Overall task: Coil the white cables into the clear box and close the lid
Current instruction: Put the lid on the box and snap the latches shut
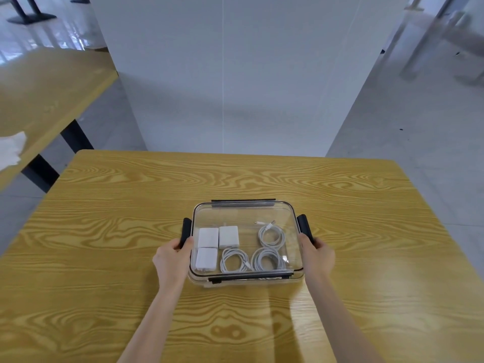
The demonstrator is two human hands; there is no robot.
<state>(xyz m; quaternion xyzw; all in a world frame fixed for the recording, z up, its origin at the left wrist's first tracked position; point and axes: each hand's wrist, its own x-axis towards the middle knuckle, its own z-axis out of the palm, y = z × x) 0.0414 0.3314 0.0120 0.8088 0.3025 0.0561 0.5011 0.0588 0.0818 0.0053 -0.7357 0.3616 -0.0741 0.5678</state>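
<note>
Clear box point(246, 213) sitting lidded on the wooden table point(104, 218), a hand at each short end.

Left hand point(171, 259) is curling round the lower part of the black left latch point(186, 229), thumb lying against the box wall; the latch's top is standing out clear of the lid. Inside, left to right: three white chargers point(208, 238) are lying flat in a cluster, then three white cables point(271, 235) are resting coiled, one behind, two in front. Front latch point(250, 276) is lying along the near rim; whether it is snapped down is hard to tell. Right hand point(318, 256) is gripping the lower end of the black right latch point(303, 226), fingers hidden behind it. Both forearms are running off the bottom edge.
</note>
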